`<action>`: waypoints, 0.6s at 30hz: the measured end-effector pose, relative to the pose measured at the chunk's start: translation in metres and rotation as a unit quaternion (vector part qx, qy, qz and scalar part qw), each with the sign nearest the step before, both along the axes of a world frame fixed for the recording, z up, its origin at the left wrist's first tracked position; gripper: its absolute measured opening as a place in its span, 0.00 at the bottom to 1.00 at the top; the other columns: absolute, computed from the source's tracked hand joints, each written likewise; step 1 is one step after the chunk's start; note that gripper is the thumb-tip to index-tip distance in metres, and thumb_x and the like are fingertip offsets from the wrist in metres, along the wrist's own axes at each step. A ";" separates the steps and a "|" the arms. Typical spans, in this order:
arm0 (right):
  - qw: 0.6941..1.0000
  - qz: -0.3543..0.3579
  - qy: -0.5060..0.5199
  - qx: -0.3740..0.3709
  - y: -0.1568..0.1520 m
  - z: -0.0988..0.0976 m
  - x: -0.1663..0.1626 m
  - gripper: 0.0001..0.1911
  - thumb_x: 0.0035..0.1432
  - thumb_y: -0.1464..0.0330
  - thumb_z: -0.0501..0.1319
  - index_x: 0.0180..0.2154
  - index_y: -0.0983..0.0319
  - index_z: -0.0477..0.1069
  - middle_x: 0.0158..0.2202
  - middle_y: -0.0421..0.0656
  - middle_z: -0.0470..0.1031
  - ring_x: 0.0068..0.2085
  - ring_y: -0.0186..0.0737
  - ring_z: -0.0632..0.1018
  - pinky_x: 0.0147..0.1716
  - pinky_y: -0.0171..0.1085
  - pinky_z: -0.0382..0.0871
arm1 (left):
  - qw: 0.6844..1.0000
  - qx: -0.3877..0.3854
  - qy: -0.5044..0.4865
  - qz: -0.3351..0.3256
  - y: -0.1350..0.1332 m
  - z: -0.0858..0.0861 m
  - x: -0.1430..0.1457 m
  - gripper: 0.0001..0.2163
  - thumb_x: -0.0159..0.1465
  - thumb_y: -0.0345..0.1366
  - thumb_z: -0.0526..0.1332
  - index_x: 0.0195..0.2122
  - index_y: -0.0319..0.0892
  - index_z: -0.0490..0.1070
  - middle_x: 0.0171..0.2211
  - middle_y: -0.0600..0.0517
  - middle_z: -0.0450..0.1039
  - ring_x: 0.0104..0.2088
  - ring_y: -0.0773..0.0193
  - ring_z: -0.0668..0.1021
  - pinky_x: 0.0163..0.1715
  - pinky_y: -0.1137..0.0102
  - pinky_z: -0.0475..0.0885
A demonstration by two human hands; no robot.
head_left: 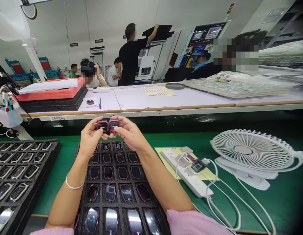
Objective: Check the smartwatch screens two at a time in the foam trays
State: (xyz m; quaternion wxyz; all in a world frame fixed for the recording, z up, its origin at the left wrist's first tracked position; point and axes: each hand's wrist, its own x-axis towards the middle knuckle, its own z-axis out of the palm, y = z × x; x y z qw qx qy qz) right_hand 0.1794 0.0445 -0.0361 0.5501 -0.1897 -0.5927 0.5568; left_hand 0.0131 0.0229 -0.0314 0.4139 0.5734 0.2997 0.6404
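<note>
My left hand [89,137] pinches a small purple watch body [102,125] and my right hand [130,133] pinches a second purple watch body [114,124] beside it. Both are held side by side, screens toward me, above the far end of a black foam tray [100,182] on the green mat. That tray holds several purple watch bodies in rows of pockets. A silver bangle sits on my left wrist.
A second black tray [9,176] of dark devices lies at the left. A white power strip [188,173] with a charging watch and cables lies right of centre, a white fan [251,155] beyond it. Other people work behind a white bench [181,98].
</note>
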 end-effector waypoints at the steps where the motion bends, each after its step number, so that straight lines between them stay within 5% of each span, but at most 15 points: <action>1: 1.000 -0.005 -0.001 0.001 0.000 0.000 0.000 0.18 0.56 0.67 0.66 0.48 0.59 0.70 0.34 0.39 0.75 0.28 0.33 0.78 0.30 0.36 0.74 | 1.000 -0.003 0.001 0.004 0.000 0.000 0.000 0.19 0.57 0.32 0.64 0.51 0.41 0.73 0.34 0.54 0.75 0.23 0.69 0.81 0.25 0.73 0.79; 18: 1.000 -0.004 -0.005 0.014 0.004 -0.006 -0.001 0.21 0.51 0.75 0.61 0.48 0.58 0.69 0.37 0.39 0.75 0.30 0.33 0.78 0.31 0.35 0.73 | 1.000 -0.025 0.001 -0.002 0.002 -0.002 -0.001 0.21 0.55 0.30 0.62 0.51 0.40 0.73 0.36 0.53 0.77 0.24 0.68 0.81 0.26 0.72 0.80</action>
